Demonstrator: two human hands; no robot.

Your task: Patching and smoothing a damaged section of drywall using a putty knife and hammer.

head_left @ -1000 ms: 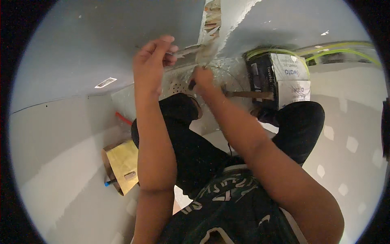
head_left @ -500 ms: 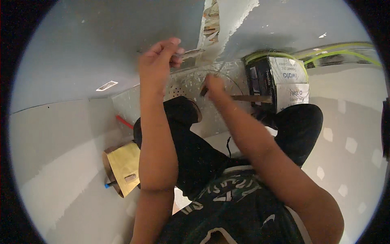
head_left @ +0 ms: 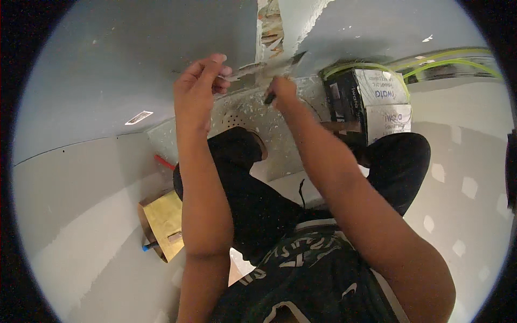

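Observation:
My left hand (head_left: pixel 202 81) is raised near the grey wall, thumb and fingers closed on the end of a torn whitish strip (head_left: pixel 230 78). The strip's far end, toward the gap in the wall, is blurred. My right hand (head_left: pixel 284 90) is closed round the dark handle (head_left: pixel 270 98) of a scraper. Its thin blade (head_left: pixel 298 58) points up toward the wall; motion smears it, so its exact kind is unclear. Just above both hands runs a torn vertical gap (head_left: pixel 271 32) with rough brown material inside, bordered by a ragged whitish band (head_left: pixel 296 21).
A black box (head_left: pixel 344 105) with white labels stands right of my hands, a yellow-green hose (head_left: pixel 458 70) behind it. The floor (head_left: pixel 291 134) is speckled with debris. At left are a yellow pouch (head_left: pixel 164 218) and a red bar (head_left: pixel 164 161). My perforated shoe (head_left: pixel 235 121) is below my hands.
My left hand has shifted slightly left with the strip. The scraper blade now shows above my right hand, which has moved a little toward the wall. The view has shifted slightly.

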